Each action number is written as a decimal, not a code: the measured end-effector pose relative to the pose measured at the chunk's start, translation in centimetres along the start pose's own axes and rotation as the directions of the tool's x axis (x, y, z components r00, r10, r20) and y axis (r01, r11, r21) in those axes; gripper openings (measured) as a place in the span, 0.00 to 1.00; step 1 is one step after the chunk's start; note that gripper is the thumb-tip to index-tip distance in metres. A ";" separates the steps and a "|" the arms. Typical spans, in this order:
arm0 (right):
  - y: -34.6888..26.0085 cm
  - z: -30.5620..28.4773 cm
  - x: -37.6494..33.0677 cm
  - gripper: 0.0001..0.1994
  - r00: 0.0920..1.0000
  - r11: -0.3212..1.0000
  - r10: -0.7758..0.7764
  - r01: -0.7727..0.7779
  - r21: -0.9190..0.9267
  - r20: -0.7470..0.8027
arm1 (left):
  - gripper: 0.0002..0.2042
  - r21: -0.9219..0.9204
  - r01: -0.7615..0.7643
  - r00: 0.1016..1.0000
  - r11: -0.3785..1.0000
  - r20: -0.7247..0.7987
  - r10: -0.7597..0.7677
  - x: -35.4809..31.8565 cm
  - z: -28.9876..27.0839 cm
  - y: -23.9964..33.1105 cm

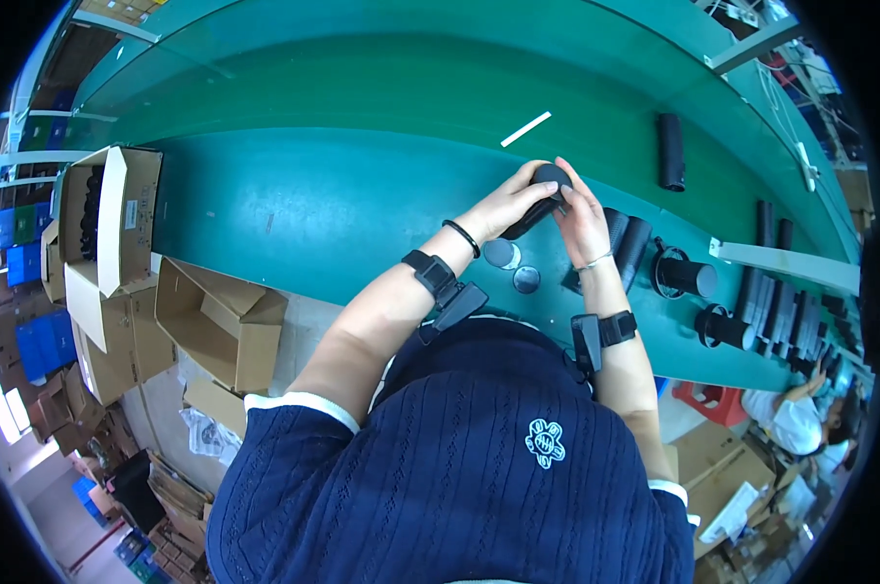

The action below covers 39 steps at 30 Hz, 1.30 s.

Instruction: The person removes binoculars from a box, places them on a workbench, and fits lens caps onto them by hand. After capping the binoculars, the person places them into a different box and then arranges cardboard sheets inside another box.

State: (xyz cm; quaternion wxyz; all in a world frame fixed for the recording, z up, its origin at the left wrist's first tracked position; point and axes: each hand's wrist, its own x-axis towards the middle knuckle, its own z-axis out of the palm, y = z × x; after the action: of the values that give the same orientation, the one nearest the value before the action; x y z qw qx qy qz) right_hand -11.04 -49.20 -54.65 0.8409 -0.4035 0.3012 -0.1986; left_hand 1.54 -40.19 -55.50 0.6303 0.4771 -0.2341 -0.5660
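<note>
Over the bench, both my hands hold a black cylinder (553, 178) with a flat round end. My left hand (510, 202) grips its side, thumb near the round end. The fingers and thumb of my right hand (584, 216) close on that same end from the right. Just below my hands, round discs (499, 253) lie on the bench, and a darker disc (526, 279) lies beside them. Close to my right wrist, black cylinders (633, 248) lie side by side. Part of the held cylinder is hidden by my fingers.
A white strip (525, 129) and a black tube (671, 151) lie on the green surface (401, 88) beyond. Right, black cylinders with rings (688, 277) stand near rows of more. An open carton (119, 219) sits left; another person (790, 419) is far right.
</note>
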 end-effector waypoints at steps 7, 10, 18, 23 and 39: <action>0.7 0.6 0.0 0.23 0.995 0.996 -0.094 0.094 0.000 -0.021 | 0.18 0.242 -0.170 0.982 0.955 -0.035 0.184 0.5 -0.4 -1.5; -0.1 -0.8 0.6 0.23 0.996 0.998 0.037 -0.042 0.054 0.080 | 0.24 0.257 -0.132 0.990 0.957 -0.023 0.142 0.7 -0.5 -1.3; 1.3 0.1 -0.9 0.36 0.969 0.821 -0.218 0.248 -0.515 0.117 | 0.31 0.603 -0.337 0.936 0.724 0.131 0.326 -0.8 -1.5 -0.8; 1.7 1.4 -0.8 0.33 0.943 0.693 -0.327 0.280 -0.665 0.056 | 0.29 0.618 -0.303 0.936 0.725 0.051 0.348 -1.2 -1.1 -0.7; 0.7 -1.4 -1.9 0.19 0.996 1.000 0.026 -0.025 -0.010 0.084 | 0.21 0.469 -0.281 0.954 0.837 0.037 0.299 -2.2 -0.5 -2.4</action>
State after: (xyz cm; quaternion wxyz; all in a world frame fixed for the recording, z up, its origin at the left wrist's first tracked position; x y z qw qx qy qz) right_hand -13.32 -48.42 -55.19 0.8534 -0.4114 0.2714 -0.1695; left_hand 0.24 -37.70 -57.30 0.5786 0.5847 -0.4216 -0.3816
